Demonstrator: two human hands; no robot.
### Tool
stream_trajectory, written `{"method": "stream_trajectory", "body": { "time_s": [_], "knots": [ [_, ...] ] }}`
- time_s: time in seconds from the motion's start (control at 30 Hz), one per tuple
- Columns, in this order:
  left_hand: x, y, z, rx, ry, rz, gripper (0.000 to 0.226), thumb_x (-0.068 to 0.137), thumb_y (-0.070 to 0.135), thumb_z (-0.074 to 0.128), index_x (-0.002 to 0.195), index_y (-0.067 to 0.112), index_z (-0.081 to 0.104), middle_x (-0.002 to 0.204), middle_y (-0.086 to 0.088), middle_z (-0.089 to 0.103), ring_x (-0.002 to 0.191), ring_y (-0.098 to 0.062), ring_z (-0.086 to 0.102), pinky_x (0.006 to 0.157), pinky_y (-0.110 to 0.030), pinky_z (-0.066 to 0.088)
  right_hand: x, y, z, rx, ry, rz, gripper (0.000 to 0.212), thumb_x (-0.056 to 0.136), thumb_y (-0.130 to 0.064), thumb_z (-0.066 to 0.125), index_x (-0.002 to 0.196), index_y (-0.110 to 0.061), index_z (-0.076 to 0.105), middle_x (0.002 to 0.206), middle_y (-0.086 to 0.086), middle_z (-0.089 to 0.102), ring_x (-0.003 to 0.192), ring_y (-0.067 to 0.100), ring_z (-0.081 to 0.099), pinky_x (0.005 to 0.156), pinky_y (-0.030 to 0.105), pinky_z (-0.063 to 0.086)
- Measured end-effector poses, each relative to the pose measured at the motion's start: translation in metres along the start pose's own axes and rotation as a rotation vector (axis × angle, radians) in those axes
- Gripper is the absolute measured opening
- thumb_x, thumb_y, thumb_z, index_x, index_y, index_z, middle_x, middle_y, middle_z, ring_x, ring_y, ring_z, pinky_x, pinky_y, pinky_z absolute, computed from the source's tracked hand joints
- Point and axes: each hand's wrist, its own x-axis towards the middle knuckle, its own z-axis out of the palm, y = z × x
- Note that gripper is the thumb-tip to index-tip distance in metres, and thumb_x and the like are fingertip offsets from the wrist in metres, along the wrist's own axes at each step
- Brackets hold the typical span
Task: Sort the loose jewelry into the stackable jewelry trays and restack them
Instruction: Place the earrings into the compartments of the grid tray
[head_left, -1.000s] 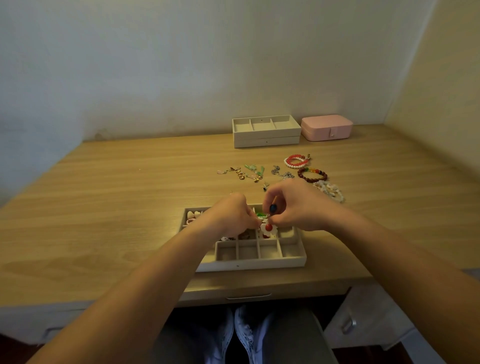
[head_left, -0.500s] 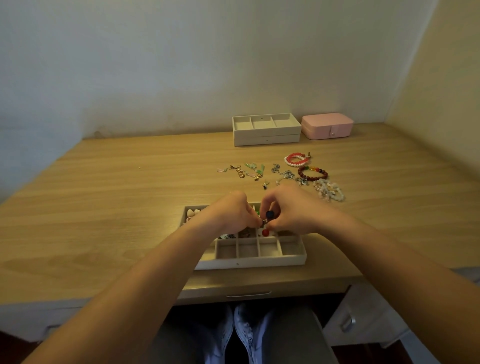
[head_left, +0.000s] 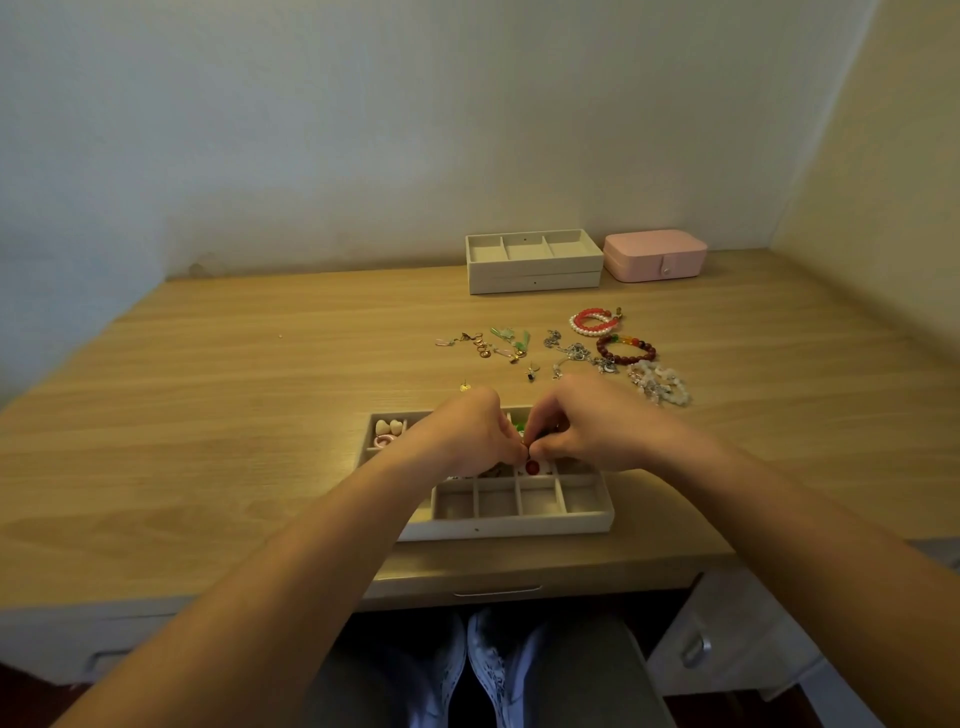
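Note:
A beige compartment tray (head_left: 519, 522) lies near the desk's front edge. My left hand (head_left: 467, 434) and my right hand (head_left: 587, 426) meet above its middle, fingertips pinching a small earring between them; most of the piece is hidden by the fingers. A red bead piece (head_left: 532, 467) lies in the cell just below the fingertips. Pale heart-shaped pieces (head_left: 389, 427) and a pink ring (head_left: 384, 441) sit in the tray's far left cells. Loose earrings (head_left: 488, 345), chains (head_left: 571, 356) and bead bracelets (head_left: 626, 349) lie on the desk beyond the tray.
Two stacked beige trays (head_left: 535, 278) stand at the back by the wall, a shut pink jewelry box (head_left: 654, 254) to their right. A small gold stud (head_left: 465, 387) lies just behind my left hand. The tray's front row of cells holds nothing.
Both hands have lowered toward the tray's middle cells with the small piece between the fingertips. The dark bead seen earlier in my right fingers is now hidden.

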Motion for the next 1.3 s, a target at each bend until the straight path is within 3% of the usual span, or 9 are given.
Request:
{"method": "stream_trajectory", "body": {
  "time_s": [0.13,0.27,0.53,0.73,0.87,1.07,1.2,1.3],
  "knots": [
    [-0.001,0.001,0.001,0.002,0.010,0.008,0.018,0.087,0.031,0.076,0.093,0.015,0.081,0.051,0.008,0.049,0.052,-0.009,0.041,0.046,-0.021,0.031,0.001,0.000,0.003,-0.019,0.036,-0.005,0.010,0.088,-0.026,0.078,0.098,-0.026,0.079,0.089,-0.011,0.073,0.079,0.001,0.065,0.074,0.023,0.056],
    [0.001,0.000,0.002,0.012,0.019,0.007,0.018,0.086,0.031,0.077,0.089,0.014,0.080,0.046,0.010,0.047,0.048,-0.009,0.040,0.042,-0.020,0.031,0.001,0.000,0.003,-0.036,0.068,-0.014,0.014,0.085,-0.027,0.082,0.093,-0.022,0.071,0.083,-0.007,0.071,0.074,0.004,0.067,0.074,0.032,0.059],
    [0.002,0.001,0.000,0.057,0.009,0.020,0.015,0.087,0.027,0.075,0.090,0.014,0.080,0.053,0.004,0.049,0.053,-0.012,0.042,0.047,-0.023,0.034,0.003,0.006,0.002,0.038,0.003,-0.033,0.012,0.081,-0.031,0.083,0.093,-0.029,0.079,0.080,-0.017,0.072,0.076,-0.003,0.065,0.067,0.015,0.048],
    [0.003,0.001,-0.001,0.060,-0.015,0.014,0.014,0.088,0.026,0.074,0.092,0.014,0.080,0.055,0.005,0.053,0.052,-0.011,0.044,0.050,-0.024,0.037,0.002,0.006,-0.011,-0.002,-0.124,-0.032,0.023,0.091,-0.016,0.074,0.109,-0.028,0.079,0.093,-0.015,0.076,0.087,0.001,0.068,0.084,0.027,0.058],
    [0.002,0.003,-0.002,0.061,-0.024,0.016,0.014,0.088,0.027,0.075,0.093,0.014,0.080,0.054,0.005,0.051,0.052,-0.012,0.043,0.050,-0.024,0.036,0.003,0.005,-0.015,-0.033,-0.151,-0.034,0.026,0.095,-0.013,0.068,0.113,-0.030,0.078,0.098,-0.016,0.074,0.091,0.002,0.067,0.088,0.030,0.058],
    [0.002,0.005,-0.003,0.079,-0.026,0.023,0.016,0.086,0.027,0.076,0.093,0.013,0.080,0.054,0.006,0.050,0.053,-0.011,0.042,0.049,-0.025,0.033,0.002,0.008,-0.012,0.009,-0.123,-0.037,0.022,0.095,-0.015,0.069,0.108,-0.030,0.079,0.087,-0.018,0.070,0.081,0.002,0.062,0.069,0.019,0.048],
    [0.004,0.002,-0.002,0.057,-0.015,0.027,0.013,0.086,0.027,0.077,0.091,0.015,0.080,0.054,0.006,0.053,0.053,-0.011,0.043,0.050,-0.024,0.034,0.004,0.010,-0.011,0.058,-0.098,-0.015,0.016,0.092,-0.018,0.074,0.103,-0.028,0.077,0.091,-0.013,0.073,0.086,0.002,0.067,0.085,0.031,0.059],
    [0.006,-0.001,-0.001,0.052,-0.004,0.030,0.012,0.086,0.027,0.076,0.089,0.017,0.081,0.059,0.002,0.057,0.056,-0.013,0.045,0.051,-0.024,0.036,0.007,0.009,-0.009,0.028,-0.097,-0.010,0.016,0.092,-0.017,0.074,0.102,-0.028,0.078,0.089,-0.014,0.073,0.085,0.002,0.067,0.085,0.032,0.059]
  ]
}}
